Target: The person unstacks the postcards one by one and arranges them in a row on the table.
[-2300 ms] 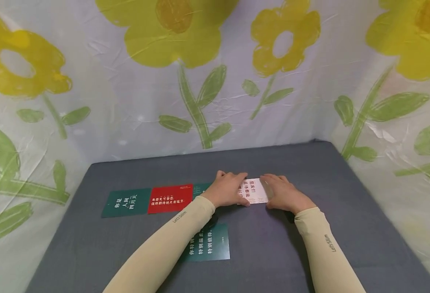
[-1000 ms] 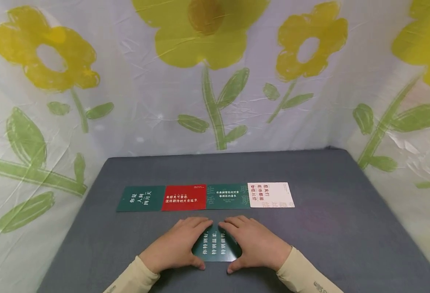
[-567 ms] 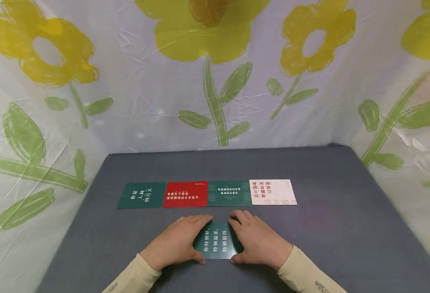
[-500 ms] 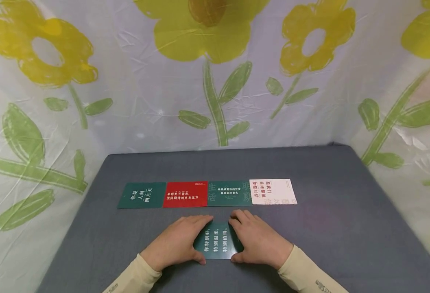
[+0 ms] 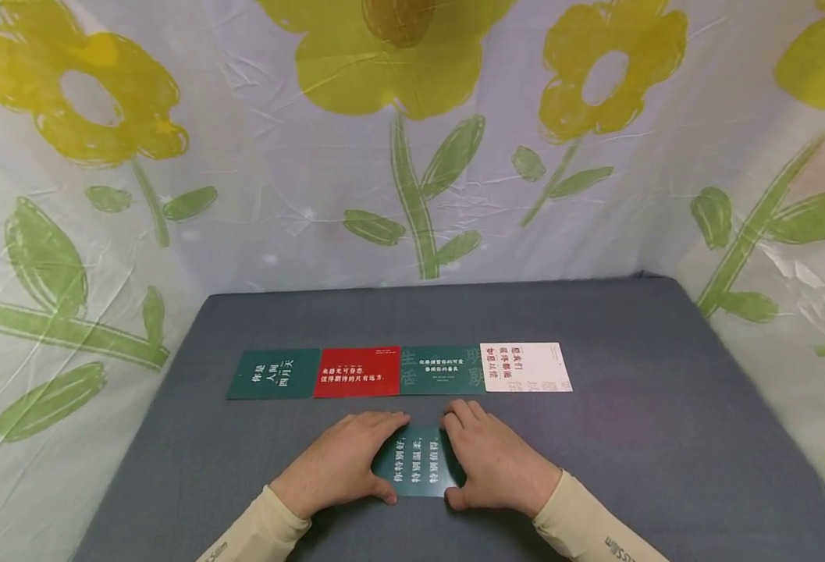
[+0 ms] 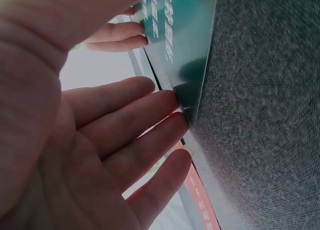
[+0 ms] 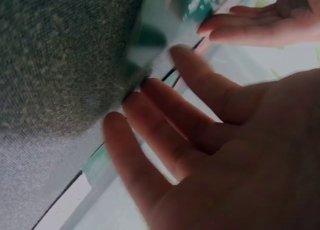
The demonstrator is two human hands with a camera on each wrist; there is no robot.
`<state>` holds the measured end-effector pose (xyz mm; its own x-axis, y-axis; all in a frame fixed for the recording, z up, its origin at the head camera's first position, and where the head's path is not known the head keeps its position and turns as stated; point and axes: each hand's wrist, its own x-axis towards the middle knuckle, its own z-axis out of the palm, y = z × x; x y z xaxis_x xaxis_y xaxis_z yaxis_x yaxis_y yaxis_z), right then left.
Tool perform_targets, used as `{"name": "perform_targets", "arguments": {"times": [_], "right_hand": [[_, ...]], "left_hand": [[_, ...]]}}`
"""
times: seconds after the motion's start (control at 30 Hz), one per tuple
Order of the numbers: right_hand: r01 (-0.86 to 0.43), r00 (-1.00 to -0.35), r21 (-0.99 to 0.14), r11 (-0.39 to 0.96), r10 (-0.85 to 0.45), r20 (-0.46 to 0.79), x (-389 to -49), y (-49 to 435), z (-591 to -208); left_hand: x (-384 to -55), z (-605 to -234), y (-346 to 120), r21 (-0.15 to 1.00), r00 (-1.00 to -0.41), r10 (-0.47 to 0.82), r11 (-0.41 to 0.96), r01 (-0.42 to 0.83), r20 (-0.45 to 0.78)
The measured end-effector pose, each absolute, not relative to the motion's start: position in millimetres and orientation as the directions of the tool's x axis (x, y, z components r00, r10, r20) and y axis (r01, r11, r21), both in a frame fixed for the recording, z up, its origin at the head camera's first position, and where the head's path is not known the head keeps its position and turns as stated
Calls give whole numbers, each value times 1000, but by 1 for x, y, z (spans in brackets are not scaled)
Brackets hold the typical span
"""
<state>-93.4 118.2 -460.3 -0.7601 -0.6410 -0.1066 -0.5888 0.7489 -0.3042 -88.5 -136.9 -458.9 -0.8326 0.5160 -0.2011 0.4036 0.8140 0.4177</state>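
Observation:
A green postcard (image 5: 415,466) with white lettering lies on the grey cloth, one hand at each end. My left hand (image 5: 338,467) frames its left end, thumb by the near edge and fingers by the far edge. Those fingers look straight in the left wrist view, with fingertips (image 6: 182,121) right at the card's corner. At the other end, my right hand (image 5: 499,460) spans the card with thumb and fingers likewise apart. The right wrist view has its loosely bent fingers (image 7: 150,125) against the card's end. The hands cover parts of both ends.
Beyond the hands, cards lie side by side in a row: a green one (image 5: 272,375), a red one (image 5: 356,372), another green one (image 5: 443,382) and a white one (image 5: 528,368). Behind the grey table (image 5: 630,460) hangs a flower-printed curtain (image 5: 264,179).
Both hands have left the white card in the row and come back nearer to the separate green card. In the last second, the right hand has shifted slightly outward; the row stays put.

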Motion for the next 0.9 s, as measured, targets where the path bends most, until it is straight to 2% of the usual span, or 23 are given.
{"name": "perform_targets", "arguments": {"times": [0.13,0.47,0.9], "right_hand": [[-593,-768,-291,751,-636,-79,-92,119,-461],[-563,-792,-255,786,-601,-107,-91,118,-456],[-576,-787,-244,780,-610,-91,-90,118,-457]], "left_hand": [[-88,-459,-137,421,-831,523,808,412,-190],[-89,-459,-137,451,-819,538,792,411,-199],[-91,-462,-137,411,-804,566,786,462,-181]]}}
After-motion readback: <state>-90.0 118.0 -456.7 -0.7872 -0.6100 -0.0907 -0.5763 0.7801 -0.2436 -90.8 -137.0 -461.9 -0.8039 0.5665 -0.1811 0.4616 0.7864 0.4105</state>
